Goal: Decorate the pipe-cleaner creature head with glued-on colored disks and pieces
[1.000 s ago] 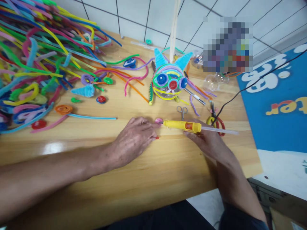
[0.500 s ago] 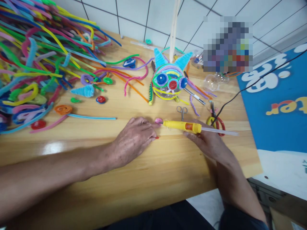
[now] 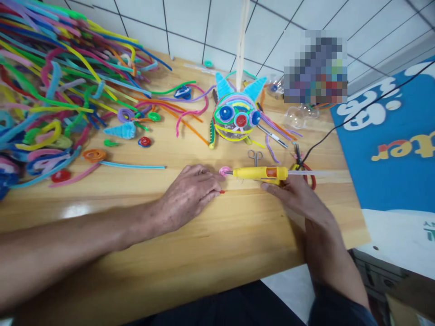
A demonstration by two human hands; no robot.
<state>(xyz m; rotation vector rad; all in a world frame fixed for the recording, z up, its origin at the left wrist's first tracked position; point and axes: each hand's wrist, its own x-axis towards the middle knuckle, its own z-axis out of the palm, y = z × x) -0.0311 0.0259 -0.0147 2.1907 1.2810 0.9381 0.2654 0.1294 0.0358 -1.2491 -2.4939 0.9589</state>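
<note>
My right hand [image 3: 299,194] grips a yellow hot glue gun [image 3: 251,173], with a clear glue stick [image 3: 306,172] poking from its back. Its nozzle meets or nearly meets a pink pipe-cleaner coil [image 3: 225,171] on the table. My left hand [image 3: 193,194] rests on the wood with curled fingers, the index fingertip against the coil. A small red piece [image 3: 222,192] peeks out at the left thumb tip; the rest of it is hidden. Beyond the hands sits a clear ball-shaped lantern [image 3: 236,118] with blue pipe-cleaner ears, round blue eyes and a red nose.
A heap of pipe cleaners [image 3: 68,81] covers the left back. Small scissors [image 3: 255,157], a craft knife [image 3: 273,136] and red-yellow scissors [image 3: 299,158] lie near the glue gun. A black cord [image 3: 335,136] runs off right. Clear plastic balls [image 3: 295,117] stand behind.
The view has shifted slightly. The glue gun has tilted a little, its rear end coming up, while its nozzle stays at the pink coil. My left hand has hardly moved.
</note>
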